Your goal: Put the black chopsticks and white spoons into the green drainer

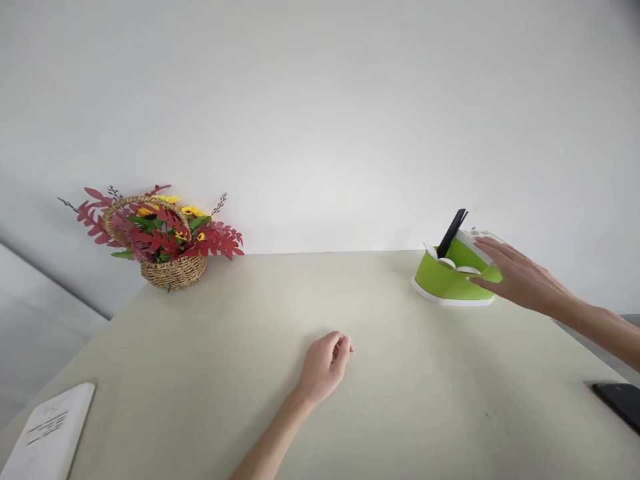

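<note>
My right hand reaches out to the far right of the table, fingers stretched and apart, touching the side of a green and white desk holder. The holder has a black flat object leaning up out of it and white items inside. My left hand rests on the beige table near the middle, fingers curled loosely inward with nothing visible in them.
A wicker basket of red leaves and yellow flowers stands at the back left by the white wall. A white printed booklet lies at the front left corner. A black phone lies at the right edge.
</note>
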Available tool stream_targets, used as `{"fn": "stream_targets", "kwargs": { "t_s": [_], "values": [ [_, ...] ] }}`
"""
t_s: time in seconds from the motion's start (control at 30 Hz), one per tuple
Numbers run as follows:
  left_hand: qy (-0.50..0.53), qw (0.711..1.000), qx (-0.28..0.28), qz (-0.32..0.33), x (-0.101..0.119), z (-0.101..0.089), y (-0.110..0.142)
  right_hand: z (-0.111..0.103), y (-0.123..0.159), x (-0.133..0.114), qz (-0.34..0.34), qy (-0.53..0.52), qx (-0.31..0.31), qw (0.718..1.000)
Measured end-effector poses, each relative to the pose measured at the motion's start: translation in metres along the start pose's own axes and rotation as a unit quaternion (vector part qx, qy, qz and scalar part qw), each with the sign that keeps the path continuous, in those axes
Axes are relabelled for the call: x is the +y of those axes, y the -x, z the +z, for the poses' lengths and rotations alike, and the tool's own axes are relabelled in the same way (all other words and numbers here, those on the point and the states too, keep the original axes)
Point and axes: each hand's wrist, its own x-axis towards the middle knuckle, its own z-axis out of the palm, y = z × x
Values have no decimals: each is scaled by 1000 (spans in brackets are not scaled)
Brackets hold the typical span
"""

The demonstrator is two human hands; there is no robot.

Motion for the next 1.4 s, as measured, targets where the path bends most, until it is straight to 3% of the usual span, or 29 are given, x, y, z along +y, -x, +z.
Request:
{"fn": "stream_targets", "kwargs": {
  "t_s": [0.07, 0.17, 0.3, 0.4, 0.53, 0.7, 0.8, 1.07, 1.4],
  "values": [
    [0, 1000, -1, -2, 0, 0, 0, 1, 6, -15, -13, -8, 47, 999],
    [1, 1000, 0, -3, 1, 0, 0, 7, 31, -57, -20, -51, 117, 992],
    [-2, 1000, 3, -7, 2, -1, 1, 29, 79, -123, -76, -160, 54, 983],
    [-1, 1000, 5, -7, 2, -1, 1, 54, 103, -156, -88, -240, -23, 966],
    [-2, 1000, 11, -2, 2, -1, 1, 80, 100, -185, -60, -370, -92, 922],
    [-9, 1000, 9, -4, 4, -1, 0, 94, 77, -219, -41, -496, -124, 859],
    [-12, 1000, 6, -1, 5, -2, 0, 95, 71, -233, -37, -506, -136, 851],
    [-59, 998, -6, 7, 7, 1, -1, 88, 71, -237, -110, -434, -130, 885],
    [-173, 981, -6, 88, 1, 7, 3, 89, 72, -238, -126, -407, -111, 898]
  ]
}}
